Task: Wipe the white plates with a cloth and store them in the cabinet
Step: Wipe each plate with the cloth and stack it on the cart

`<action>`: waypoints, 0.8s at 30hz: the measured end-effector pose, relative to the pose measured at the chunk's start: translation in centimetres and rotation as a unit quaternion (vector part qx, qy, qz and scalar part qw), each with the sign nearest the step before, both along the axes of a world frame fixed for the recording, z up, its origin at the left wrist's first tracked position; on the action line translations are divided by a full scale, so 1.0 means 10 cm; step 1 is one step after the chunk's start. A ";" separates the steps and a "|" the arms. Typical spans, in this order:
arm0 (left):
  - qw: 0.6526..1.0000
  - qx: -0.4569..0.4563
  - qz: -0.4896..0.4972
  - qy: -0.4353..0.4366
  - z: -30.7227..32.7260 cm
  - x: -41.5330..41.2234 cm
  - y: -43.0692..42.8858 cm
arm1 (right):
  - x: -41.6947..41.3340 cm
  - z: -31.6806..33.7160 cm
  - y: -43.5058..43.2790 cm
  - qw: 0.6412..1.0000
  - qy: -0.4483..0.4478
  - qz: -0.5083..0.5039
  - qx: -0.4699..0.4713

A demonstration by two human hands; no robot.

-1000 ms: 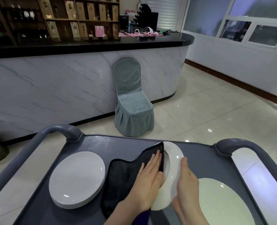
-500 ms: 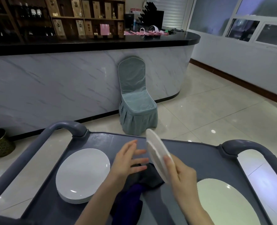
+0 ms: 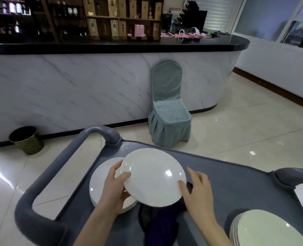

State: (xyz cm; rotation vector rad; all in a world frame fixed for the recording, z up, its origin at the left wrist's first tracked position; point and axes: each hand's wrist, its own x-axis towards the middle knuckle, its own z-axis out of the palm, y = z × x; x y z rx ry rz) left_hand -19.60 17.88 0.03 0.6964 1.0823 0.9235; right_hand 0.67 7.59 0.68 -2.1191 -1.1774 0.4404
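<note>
- The white plate was held face up, slightly tilted, just above the grey cart top. Its left edge overlapped the left stack of plates.
- The left hand gripped the plate's left rim, thumb on top and fingers curled beneath.
- The right hand was at the right rim, fingers loosely extended and unclasped, one fingertip touching the edge.
- The dark cloth lay bunched on the cart top under the plate's near edge, between the forearms.
- A second stack of plates sat at the cart's near right.
- A covered chair stood against the marble-fronted bar, with a woven bin on the floor to the left.
</note>
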 end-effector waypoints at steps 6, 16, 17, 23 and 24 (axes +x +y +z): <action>0.998 0.016 0.017 0.055 -0.29 -0.44 0.20 | -0.29 -0.30 0.36 0.976 0.212 -0.049 -0.017; 0.949 0.111 0.002 0.296 -0.60 -1.00 0.50 | -0.76 -0.65 0.83 0.967 0.247 -0.068 -0.013; 0.944 0.117 -0.005 0.308 -0.62 -1.02 0.51 | -0.78 -0.67 0.87 0.968 0.241 -0.067 -0.016; 0.921 0.121 -0.026 0.369 -0.78 -1.10 0.59 | -0.84 -0.83 0.97 0.973 0.216 -0.060 -0.048; 0.920 0.117 -0.024 0.374 -0.79 -1.10 0.59 | -0.84 -0.85 0.97 0.973 0.216 -0.059 -0.052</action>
